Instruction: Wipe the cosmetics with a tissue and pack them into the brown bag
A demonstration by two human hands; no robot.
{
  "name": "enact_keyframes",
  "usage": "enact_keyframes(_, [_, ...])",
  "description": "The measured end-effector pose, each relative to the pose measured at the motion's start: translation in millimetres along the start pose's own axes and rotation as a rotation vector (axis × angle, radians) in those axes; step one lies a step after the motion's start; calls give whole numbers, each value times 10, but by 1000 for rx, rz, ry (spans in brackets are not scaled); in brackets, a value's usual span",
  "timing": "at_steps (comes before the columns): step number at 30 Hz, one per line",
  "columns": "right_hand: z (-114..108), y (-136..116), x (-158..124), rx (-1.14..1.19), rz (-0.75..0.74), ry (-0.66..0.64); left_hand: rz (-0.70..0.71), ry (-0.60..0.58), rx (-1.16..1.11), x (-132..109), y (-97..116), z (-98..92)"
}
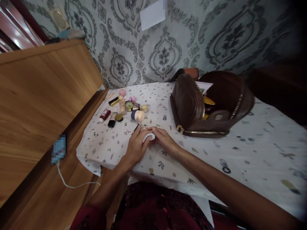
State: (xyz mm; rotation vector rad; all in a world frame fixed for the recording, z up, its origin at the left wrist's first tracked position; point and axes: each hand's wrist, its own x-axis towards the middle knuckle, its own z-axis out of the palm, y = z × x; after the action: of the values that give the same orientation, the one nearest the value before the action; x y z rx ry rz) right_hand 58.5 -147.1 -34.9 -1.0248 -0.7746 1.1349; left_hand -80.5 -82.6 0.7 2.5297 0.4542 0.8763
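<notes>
Close together over the near part of the table, both my hands are closed round a small white item [149,136], perhaps a folded tissue or wipe. My left hand [136,145] curls over it from the left, and my right hand [165,140] meets it from the right with bent fingers. My fingers hide most of it; a little red shows beneath. Just beyond my left fingers is a small dark and shiny item, partly covered. A cream jar with a blue band [137,115] lies past my hands, near a small yellow-lidded pot [144,108].
More cosmetics lie at the left: a dark red bottle [105,115], a black-capped foundation bottle [112,119], a beige tube [122,106] and a pink pot [122,92]. An unzipped brown leather bag [189,105] stands at the right. A wooden panel [52,80] borders the left; a blurred phone [59,149] is charging there.
</notes>
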Motion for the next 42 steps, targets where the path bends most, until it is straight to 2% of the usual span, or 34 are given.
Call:
enact_keyframes(7, [-5, 37, 53, -21, 22, 16, -141, 68, -45, 264, -329, -63])
enact_keyframes(13, [-32, 104, 80, -40, 41, -5, -244, 51, 10, 117, -584, -136])
enact_keyframes(16, [-50, 87, 70, -110, 4, -16, -321, 66, -124, 14, -620, -196])
enact_keyframes(18, [-61, 39, 53, -201, -80, -25, -380, 86, -254, -30, -631, -250])
enact_keyframes(21, [-76, -49, 12, -459, -349, -14, -481, 146, -390, -73, -649, -338])
enact_keyframes(24, [-90, -76, -31, -742, -614, -140, -531, 196, -412, -121, -670, -399])
enact_keyframes(26, [-98, -50, -51, -894, -641, -286, -530, 201, -368, -165, -679, -416])
enact_keyframes(28, [-107, -15, -61, -1002, -594, -365, -523, 179, -321, -210, -675, -417])
enact_keyframes(30, [-118, 8, -59, -1033, -562, -343, -509, 140, -292, -247, -655, -410])
enact_keyframes(32, [-137, 21, -43, -1026, -541, -266, -468, 101, -258, -265, -616, -405])
enact_keyframes(35, [-176, 48, 2, -1036, -479, -161, -333, 35, -186, -260, -538, -403])
enact_keyframes(39, [-207, 81, 53, -1036, -385, -159, -156, -94, -84, -209, -482, -379])
enact_keyframes(42, [-190, 63, 57, -1036, -332, -148, -160, -78, -26, -131, -521, -334])
